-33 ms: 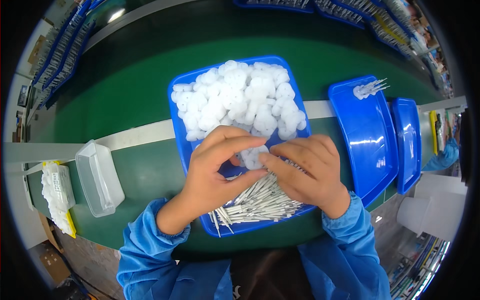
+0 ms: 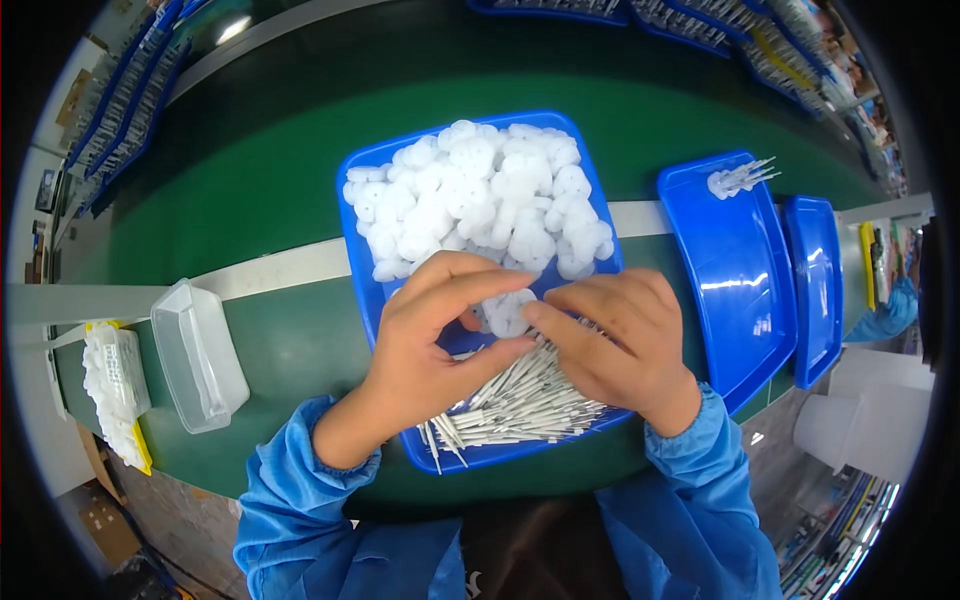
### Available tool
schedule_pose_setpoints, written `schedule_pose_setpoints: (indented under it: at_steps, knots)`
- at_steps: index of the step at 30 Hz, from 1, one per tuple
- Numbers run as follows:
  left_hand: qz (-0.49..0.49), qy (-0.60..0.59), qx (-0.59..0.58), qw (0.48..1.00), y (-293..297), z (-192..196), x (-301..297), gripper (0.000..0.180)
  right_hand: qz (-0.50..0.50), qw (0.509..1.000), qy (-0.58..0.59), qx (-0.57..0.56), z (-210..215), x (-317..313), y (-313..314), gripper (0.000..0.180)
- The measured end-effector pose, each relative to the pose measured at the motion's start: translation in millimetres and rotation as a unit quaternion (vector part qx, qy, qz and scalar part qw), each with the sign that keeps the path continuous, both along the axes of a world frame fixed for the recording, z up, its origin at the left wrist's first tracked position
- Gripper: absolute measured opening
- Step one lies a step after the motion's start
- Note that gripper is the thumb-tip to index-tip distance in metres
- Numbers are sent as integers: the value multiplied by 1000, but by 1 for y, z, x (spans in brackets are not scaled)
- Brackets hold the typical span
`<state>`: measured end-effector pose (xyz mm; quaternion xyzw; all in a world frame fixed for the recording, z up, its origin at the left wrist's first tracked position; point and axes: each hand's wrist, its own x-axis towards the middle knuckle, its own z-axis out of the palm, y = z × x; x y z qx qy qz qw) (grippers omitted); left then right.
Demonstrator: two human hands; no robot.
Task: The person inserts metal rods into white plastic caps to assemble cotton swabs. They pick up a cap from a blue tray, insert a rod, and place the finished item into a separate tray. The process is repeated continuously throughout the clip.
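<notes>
A translucent white lobed disc [image 2: 508, 313] is held between the curved thumb and fingers of my left hand [image 2: 425, 345], over the middle of a blue tray [image 2: 352, 235]. From the other side, my right hand [image 2: 635, 345] meets the disc's edge with its fingertips. Its fingers are closed together, and whatever they pinch is hidden. Behind my hands, similar white discs [image 2: 470, 190] fill the far part of the tray. Below them lies a heap of thin white rods with dark, narrow ends [image 2: 530, 400], partly covered by my right hand.
To the right, a second blue tray [image 2: 735, 285] carries a small cluster of discs with rods [image 2: 740, 178]; another blue tray [image 2: 815, 290] stands beside it. At left are a clear plastic box [image 2: 200, 360] and a yellow-edged tray of white pieces [image 2: 110, 390]. Loaded racks line the far corners.
</notes>
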<state>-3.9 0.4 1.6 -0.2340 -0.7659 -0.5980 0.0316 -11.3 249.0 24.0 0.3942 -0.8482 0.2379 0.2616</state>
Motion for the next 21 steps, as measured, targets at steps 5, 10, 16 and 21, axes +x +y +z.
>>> schedule_pose_setpoints:
  at_steps: [5, 10, 16, 21]
  knots:
    - [-6, -31, 16, 999, 2, -5, 2, 72, -19, 999, -45, -10, -6, -2, 1, 49]
    - [-12, -60, 26, 998, 4, -3, 4, 78, 10, 992, -113, -52, -7, -2, 2, 54]
    - [-13, -3, -46, 999, 0, 3, -2, 76, 45, 984, -163, -48, -4, 23, 24, 52]
    - [-6, 159, -138, 977, 0, 9, 0, 69, 33, 897, -403, -179, 17, 4, 10, 32]
